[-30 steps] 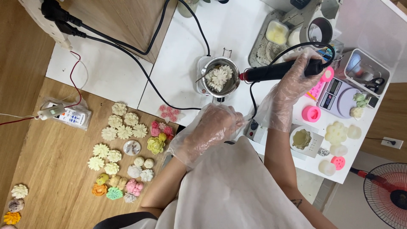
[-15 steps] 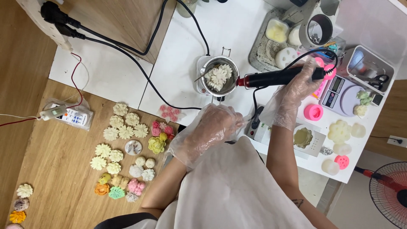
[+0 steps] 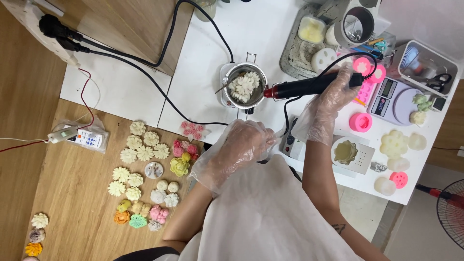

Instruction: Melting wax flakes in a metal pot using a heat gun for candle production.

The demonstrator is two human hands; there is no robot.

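Observation:
My right hand [image 3: 333,99], in a clear plastic glove, grips the black handle [image 3: 311,87] of a small metal pot [image 3: 245,86] that sits on a white electric heater. White flower-shaped wax pieces [image 3: 244,86] lie in the pot with a metal stirrer leaning at its left rim. My left hand [image 3: 244,145], also gloved, is held closed near the table's front edge, below the pot; I cannot tell whether it holds anything.
Many flower-shaped wax pieces [image 3: 145,174] in white, pink, yellow and green lie on the wooden floor. A digital scale [image 3: 394,99], pink silicone moulds [image 3: 361,122], a grey tray [image 3: 309,43] and a metal cup [image 3: 357,24] crowd the white table. Black cables [image 3: 145,63] run across. A fan [image 3: 452,212] stands lower right.
My right hand has stayed on the pot's handle while the view drifted slightly. My left hand remains closed by the table edge.

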